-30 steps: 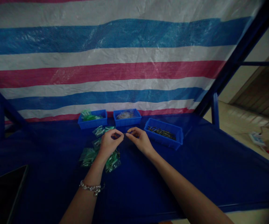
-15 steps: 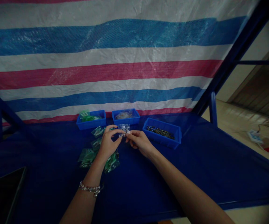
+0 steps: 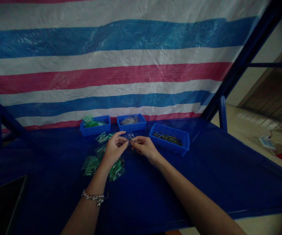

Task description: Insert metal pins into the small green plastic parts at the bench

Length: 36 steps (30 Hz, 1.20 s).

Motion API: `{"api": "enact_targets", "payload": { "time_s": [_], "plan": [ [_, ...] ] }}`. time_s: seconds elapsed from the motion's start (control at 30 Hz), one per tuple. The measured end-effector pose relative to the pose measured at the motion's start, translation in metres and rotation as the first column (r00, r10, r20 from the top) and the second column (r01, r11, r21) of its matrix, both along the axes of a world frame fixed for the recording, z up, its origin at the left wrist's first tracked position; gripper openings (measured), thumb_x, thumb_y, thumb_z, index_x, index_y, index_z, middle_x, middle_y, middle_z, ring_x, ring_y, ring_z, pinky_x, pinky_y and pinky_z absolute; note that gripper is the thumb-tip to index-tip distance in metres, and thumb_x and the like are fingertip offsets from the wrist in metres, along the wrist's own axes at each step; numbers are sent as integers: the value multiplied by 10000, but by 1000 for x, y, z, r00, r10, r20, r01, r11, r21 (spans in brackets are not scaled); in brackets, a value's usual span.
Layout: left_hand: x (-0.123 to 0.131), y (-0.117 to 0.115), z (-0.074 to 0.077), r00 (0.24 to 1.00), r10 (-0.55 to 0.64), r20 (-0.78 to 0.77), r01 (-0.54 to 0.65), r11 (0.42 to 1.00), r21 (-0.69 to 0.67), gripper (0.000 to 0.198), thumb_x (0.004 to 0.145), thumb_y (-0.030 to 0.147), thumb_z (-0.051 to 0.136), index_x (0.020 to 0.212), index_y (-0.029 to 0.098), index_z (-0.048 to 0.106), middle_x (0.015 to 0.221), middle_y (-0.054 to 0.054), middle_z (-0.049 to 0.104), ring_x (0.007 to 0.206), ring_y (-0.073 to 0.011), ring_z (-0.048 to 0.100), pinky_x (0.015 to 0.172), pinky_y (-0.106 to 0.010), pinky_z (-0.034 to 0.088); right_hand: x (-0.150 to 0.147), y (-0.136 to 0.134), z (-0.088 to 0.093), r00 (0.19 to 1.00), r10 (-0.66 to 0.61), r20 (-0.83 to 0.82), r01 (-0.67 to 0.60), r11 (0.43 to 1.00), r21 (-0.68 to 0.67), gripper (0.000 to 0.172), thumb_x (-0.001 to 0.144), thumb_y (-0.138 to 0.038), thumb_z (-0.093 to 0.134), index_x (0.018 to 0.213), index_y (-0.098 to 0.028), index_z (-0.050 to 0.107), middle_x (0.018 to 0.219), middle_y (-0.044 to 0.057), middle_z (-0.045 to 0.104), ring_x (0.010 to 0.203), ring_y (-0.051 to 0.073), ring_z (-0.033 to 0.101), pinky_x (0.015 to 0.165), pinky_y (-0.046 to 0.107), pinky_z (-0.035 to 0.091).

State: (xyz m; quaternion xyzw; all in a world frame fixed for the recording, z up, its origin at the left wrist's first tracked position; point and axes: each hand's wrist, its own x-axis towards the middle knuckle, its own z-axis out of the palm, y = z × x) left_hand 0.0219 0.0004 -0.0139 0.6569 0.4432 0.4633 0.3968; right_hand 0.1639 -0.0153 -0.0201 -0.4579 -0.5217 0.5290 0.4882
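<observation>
Between my two hands is a small clear plastic bag (image 3: 129, 136), held above the table in front of the middle bin. My left hand (image 3: 116, 145) pinches the bag's left side with thumb and fingers. On the other side, my right hand (image 3: 144, 147) is closed with its fingertips on the bag's right edge. What is inside the bag is too small to make out. Just left of and below my left hand lie several filled clear bags (image 3: 116, 170) with green pieces in them, partly hidden by my wrist.
A blue bin (image 3: 95, 131) of green pieces stands at the back left. Beside it, another blue bin (image 3: 131, 126) holds clear bags. A third bin (image 3: 170, 148), right, holds long screws. A dark phone-like slab (image 3: 5, 205) lies front left; striped sheeting (image 3: 106, 75) hangs behind.
The clear bag has tilted and dropped lower between my fingers, so less of it shows. My left fingers have curled in more. The bins and filled bags stay put.
</observation>
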Motion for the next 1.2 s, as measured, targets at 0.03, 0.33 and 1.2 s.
{"api": "enact_targets", "payload": {
  "time_s": [0.03, 0.33, 1.2],
  "plan": [
    [0, 0, 0, 1000, -5, -9, 5, 1000, 11, 400, 627, 196, 599, 1014, 144, 517, 709, -10, 601, 680, -124, 576, 645, -238, 443, 0, 0, 0, 1000, 1, -4, -1, 1000, 1, 196, 615, -314, 605, 702, -148, 545, 503, -38, 536, 361, 41, 370, 352, 172, 232],
    [-4, 1, 2, 997, 60, -47, -56, 995, 83, 67, 645, 194, 583, 682, 146, 611, 825, -63, 616, 804, -174, 572, 638, -255, 434, 1, 1, -2, 998, -7, -68, 8, 1000, 14, 281, 643, -275, 565, 896, -162, 519, 567, -34, 568, 371, 59, 414, 334, 172, 271],
    [-36, 16, -6, 870, 492, 8, -490, 865, 111, 320, 580, 68, 424, 820, 193, 595, 891, -24, 598, 671, -123, 538, 603, -225, 421, 10, 6, 20, 942, 335, -17, -331, 923, -197, 122, 730, -229, 540, 696, -118, 575, 500, 24, 615, 329, 60, 466, 316, 150, 305]
  ]
}}
